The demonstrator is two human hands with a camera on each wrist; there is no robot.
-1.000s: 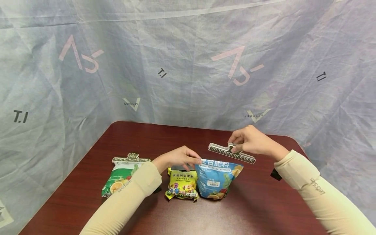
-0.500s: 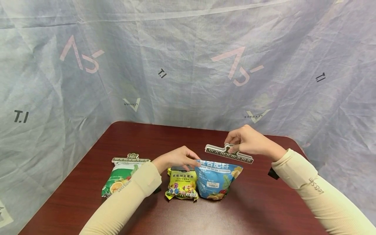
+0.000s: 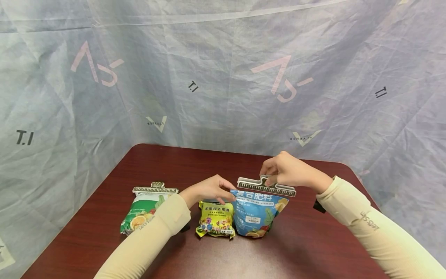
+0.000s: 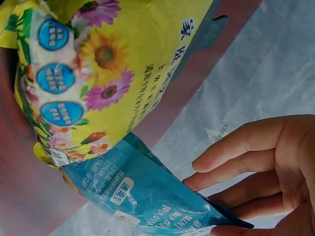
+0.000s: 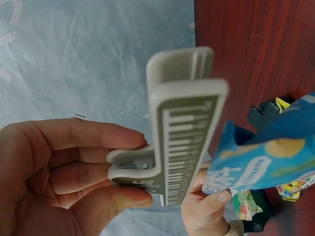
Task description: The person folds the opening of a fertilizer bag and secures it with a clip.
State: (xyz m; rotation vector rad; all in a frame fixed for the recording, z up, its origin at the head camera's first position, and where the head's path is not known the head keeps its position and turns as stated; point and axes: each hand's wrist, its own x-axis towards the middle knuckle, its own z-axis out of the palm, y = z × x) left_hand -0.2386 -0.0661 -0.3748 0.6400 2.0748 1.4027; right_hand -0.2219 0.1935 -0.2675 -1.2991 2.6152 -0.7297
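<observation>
In the head view my left hand (image 3: 210, 189) pinches the top left corner of a blue fertilizer bag (image 3: 256, 217) that stands upright on the table. The left wrist view shows the thumb (image 4: 231, 230) on one face of that corner and fingers behind it. My right hand (image 3: 290, 170) squeezes the handles of a wide bag clip (image 3: 265, 186) with a piano-key pattern. Its two bars stand apart in the right wrist view, with nothing between them there. The clip is just above the blue bag's top edge; whether they touch, I cannot tell.
Left of the blue bag stands a yellow flower-printed bag (image 3: 216, 219), with a dark clip (image 5: 262, 114) at its top. Farther left is a green and white bag (image 3: 141, 211), closed by a piano-key clip (image 3: 155, 189). A grey cloth (image 3: 223, 77) hangs behind the table (image 3: 313, 248).
My right hand has brought the clip left and down, from behind the blue bag's right side to above its top edge, and levelled it. The left hand keeps its pinch almost in place.
</observation>
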